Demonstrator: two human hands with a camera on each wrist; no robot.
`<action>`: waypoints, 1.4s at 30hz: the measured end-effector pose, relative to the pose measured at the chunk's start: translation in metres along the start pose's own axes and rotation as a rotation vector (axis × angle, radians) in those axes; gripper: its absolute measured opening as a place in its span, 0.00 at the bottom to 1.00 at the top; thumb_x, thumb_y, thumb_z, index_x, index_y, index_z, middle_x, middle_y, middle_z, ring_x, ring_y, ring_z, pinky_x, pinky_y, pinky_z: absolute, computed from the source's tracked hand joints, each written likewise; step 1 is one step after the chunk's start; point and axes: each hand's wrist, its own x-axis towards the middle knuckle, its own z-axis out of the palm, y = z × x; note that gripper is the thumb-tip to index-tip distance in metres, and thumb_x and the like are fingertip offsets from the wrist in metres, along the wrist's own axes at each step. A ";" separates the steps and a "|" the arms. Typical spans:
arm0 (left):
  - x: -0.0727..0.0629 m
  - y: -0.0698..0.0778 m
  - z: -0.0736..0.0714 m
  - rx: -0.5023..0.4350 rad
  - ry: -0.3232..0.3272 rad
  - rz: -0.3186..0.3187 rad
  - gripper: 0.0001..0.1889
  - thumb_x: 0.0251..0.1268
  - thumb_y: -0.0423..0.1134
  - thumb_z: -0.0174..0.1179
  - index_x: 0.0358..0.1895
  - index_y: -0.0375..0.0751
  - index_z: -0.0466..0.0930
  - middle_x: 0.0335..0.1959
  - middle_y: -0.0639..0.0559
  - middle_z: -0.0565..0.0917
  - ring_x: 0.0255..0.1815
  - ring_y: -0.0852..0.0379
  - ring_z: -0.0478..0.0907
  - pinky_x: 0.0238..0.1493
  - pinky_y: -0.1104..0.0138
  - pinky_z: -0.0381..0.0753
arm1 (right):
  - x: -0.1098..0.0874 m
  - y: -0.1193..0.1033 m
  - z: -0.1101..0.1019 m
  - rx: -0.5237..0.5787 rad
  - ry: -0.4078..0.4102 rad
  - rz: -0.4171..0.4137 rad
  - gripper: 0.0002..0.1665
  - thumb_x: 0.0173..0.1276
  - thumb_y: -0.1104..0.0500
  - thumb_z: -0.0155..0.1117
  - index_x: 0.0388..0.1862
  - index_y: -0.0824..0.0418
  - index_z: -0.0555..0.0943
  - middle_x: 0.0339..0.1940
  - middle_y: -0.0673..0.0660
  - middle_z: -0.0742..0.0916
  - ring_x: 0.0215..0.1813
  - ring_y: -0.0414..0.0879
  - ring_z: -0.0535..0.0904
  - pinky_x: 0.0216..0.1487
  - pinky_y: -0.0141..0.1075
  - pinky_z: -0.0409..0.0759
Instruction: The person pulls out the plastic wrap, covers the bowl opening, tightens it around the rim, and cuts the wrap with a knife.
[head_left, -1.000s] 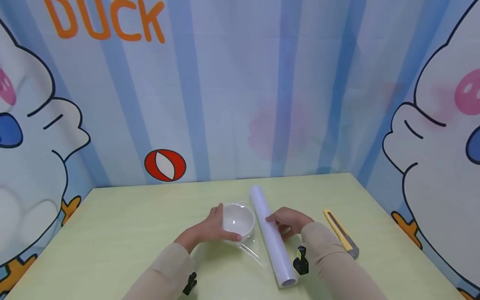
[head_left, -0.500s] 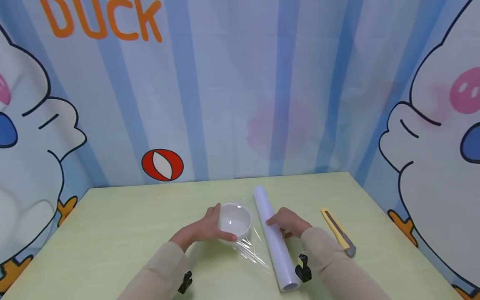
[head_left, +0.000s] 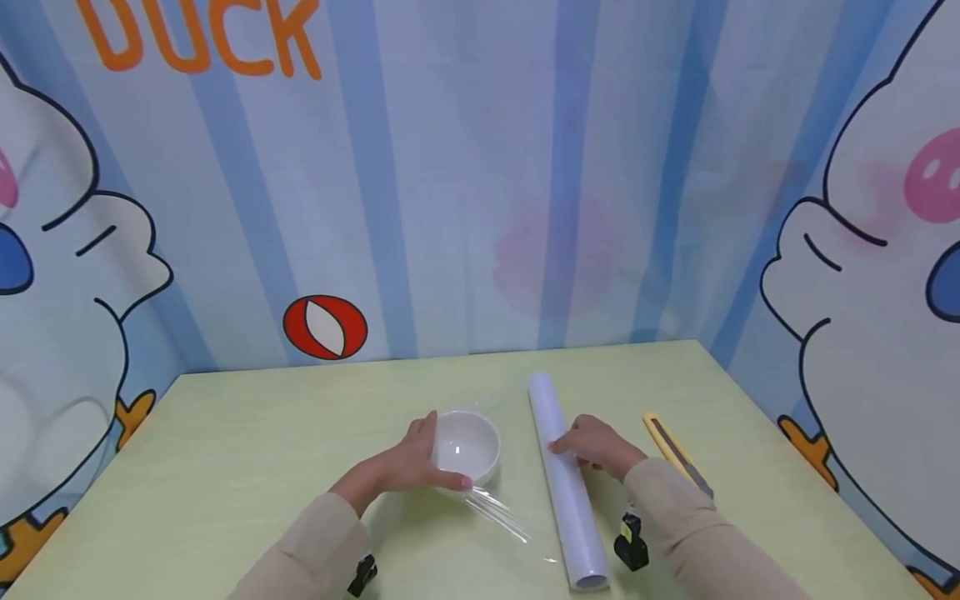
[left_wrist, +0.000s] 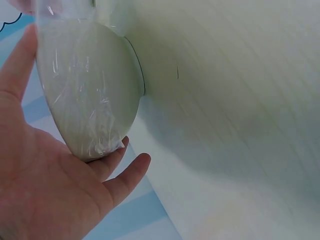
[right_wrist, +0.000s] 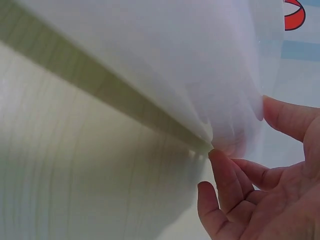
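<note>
A white bowl [head_left: 467, 447] stands on the table, with clear plastic film over it and on its side. My left hand [head_left: 408, 465] holds the bowl from the left, thumb at the near side and fingers at the far side. In the left wrist view the hand [left_wrist: 55, 175] spans the film-covered bowl [left_wrist: 90, 90]. Right of the bowl lies a long roll of plastic wrap [head_left: 567, 492]. My right hand [head_left: 603, 446] grips it around its middle. A creased strip of film [head_left: 498, 512] stretches from the bowl toward the roll. The right wrist view shows thumb and fingers on the roll [right_wrist: 200, 65].
A yellow and grey utility knife [head_left: 670, 446] lies right of the roll, partly behind the right sleeve [head_left: 686, 517]. The pale green table [head_left: 270, 442] ends at a blue striped backdrop [head_left: 465, 208] with printed cartoon figures.
My right hand has drawn the roll to the right, away from the bowl. The gap between bowl and roll has widened, with film across it. My left hand keeps its hold on the bowl.
</note>
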 end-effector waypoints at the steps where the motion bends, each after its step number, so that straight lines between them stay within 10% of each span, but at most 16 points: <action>1: 0.000 0.000 0.001 -0.004 0.004 0.005 0.62 0.39 0.58 0.70 0.72 0.35 0.39 0.67 0.39 0.54 0.60 0.45 0.61 0.59 0.47 0.67 | 0.000 0.000 -0.001 -0.008 0.003 -0.002 0.20 0.57 0.53 0.64 0.38 0.67 0.70 0.33 0.58 0.76 0.34 0.49 0.72 0.32 0.36 0.69; 31: -0.007 0.001 0.006 -0.001 0.027 -0.013 0.60 0.39 0.59 0.70 0.71 0.36 0.42 0.64 0.41 0.57 0.59 0.46 0.62 0.58 0.46 0.69 | -0.009 0.026 0.004 -0.037 -0.046 -0.030 0.35 0.61 0.32 0.52 0.47 0.62 0.71 0.31 0.55 0.75 0.31 0.46 0.69 0.30 0.33 0.65; 42: -0.009 0.002 0.010 0.005 0.025 0.014 0.60 0.39 0.59 0.70 0.70 0.34 0.42 0.63 0.40 0.58 0.59 0.45 0.62 0.60 0.47 0.67 | -0.037 0.055 -0.038 -0.687 0.282 -0.179 0.28 0.68 0.49 0.52 0.54 0.73 0.70 0.48 0.72 0.76 0.51 0.67 0.71 0.43 0.58 0.73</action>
